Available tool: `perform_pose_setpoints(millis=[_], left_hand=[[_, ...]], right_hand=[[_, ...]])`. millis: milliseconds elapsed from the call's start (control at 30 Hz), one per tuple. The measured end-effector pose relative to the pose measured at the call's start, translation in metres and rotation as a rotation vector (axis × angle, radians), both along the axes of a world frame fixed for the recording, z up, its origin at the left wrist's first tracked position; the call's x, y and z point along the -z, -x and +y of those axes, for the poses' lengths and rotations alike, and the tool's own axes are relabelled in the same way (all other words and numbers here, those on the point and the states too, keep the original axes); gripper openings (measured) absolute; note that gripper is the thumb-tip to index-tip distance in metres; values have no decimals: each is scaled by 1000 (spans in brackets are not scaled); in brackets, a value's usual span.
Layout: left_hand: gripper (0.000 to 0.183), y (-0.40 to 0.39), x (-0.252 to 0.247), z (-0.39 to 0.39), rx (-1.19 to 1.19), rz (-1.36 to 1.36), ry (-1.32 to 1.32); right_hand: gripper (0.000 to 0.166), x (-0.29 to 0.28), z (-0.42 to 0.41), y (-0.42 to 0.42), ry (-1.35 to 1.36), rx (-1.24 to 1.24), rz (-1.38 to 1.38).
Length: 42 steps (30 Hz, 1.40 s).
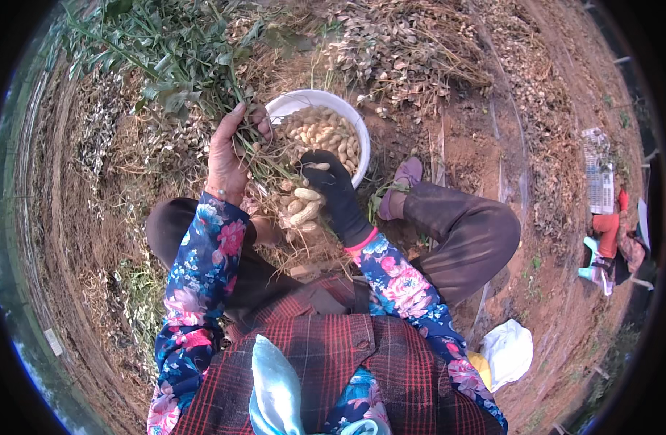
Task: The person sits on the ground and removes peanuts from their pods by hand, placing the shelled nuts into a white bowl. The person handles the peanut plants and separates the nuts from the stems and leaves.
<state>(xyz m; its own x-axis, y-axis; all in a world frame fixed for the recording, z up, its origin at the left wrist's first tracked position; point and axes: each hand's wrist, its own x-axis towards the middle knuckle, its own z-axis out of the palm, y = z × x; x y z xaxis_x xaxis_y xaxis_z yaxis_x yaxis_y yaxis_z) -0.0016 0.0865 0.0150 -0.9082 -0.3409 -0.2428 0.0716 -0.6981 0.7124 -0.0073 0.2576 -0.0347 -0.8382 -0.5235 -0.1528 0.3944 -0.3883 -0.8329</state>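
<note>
My bare left hand [230, 152] grips the stems of a green peanut plant [186, 70], whose leaves spread to the upper left. Its roots and pods hang down between my two hands. In a black glove, my right hand [335, 193] closes around some of the peanut pods [306, 209] at the root end. One pale pod shows at the gloved fingertips. Just beyond the hands stands a white bucket [363, 130], partly filled with picked peanuts [327, 133]. The gloved fingers are close to the bucket's near rim, and they partly hide it.
Dried peanut plants [409, 49] lie heaped beyond the bucket. My bent legs flank the work, with a purple shoe [406, 179] right of the bucket. A white bag [508, 350] lies at lower right. Far right are a plastic crate [599, 168] and a person in red [606, 234].
</note>
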Motion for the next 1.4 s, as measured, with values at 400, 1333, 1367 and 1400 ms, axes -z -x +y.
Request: perform_pose_setpoints(millis=[400, 1333, 1367, 1400], left_hand=[[30, -8, 22, 0, 119, -103, -133], [16, 0, 53, 9, -150, -183, 31], [16, 0, 52, 10, -190, -215, 32], [16, 3, 50, 11, -224, -242, 32]], right_hand=[[30, 0, -2, 16, -105, 57, 201], [42, 77, -66, 42, -735, 88, 274], [43, 80, -70, 43, -732, 90, 269], [44, 83, -71, 46, -730, 99, 266]])
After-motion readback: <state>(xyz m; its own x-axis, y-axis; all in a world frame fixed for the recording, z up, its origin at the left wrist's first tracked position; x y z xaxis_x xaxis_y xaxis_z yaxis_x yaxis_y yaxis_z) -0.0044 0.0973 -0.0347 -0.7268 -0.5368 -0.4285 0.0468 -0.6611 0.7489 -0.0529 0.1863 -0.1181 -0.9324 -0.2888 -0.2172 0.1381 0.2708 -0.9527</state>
